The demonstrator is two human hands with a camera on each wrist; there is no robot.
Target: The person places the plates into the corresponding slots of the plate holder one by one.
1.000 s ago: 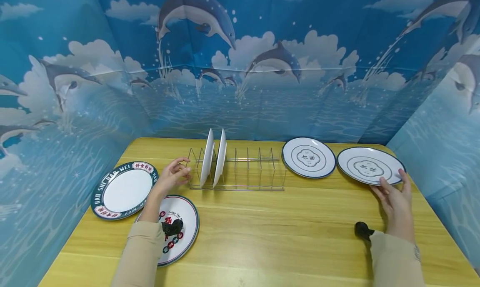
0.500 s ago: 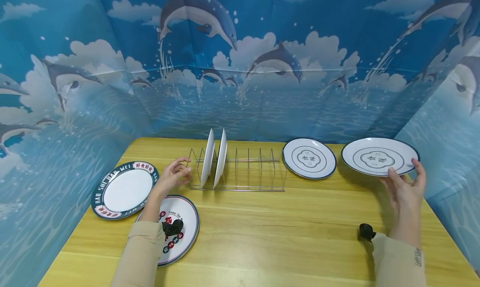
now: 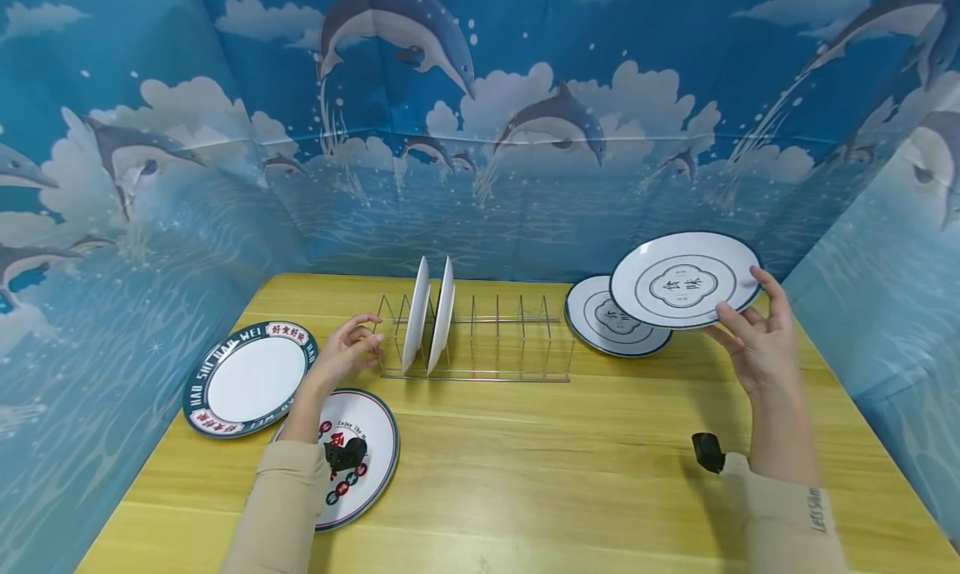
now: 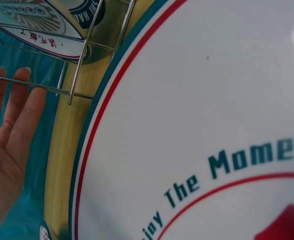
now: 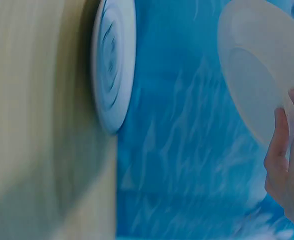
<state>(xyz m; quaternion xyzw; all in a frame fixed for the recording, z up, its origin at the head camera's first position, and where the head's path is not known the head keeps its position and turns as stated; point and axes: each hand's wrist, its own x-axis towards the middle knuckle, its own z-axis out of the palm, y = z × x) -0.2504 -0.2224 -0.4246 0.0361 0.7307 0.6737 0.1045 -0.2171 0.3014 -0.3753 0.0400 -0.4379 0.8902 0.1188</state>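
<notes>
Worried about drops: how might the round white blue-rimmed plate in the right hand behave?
The round white blue-rimmed plate is probably stiff: its far side shows no sag. Its smooth-looking face may be slippery. Held at one edge by the right hand, it could tip.

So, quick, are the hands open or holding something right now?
Left hand: open, at one end of the wire rack.
Right hand: holding a white plate by its edge.

On my remote table (image 3: pixel 525 474), two plates (image 3: pixel 442 324) stand in the rack (image 3: pixel 495 380), between the left plates (image 3: pixel 255 382) and right plate (image 3: pixel 588 316).
</notes>
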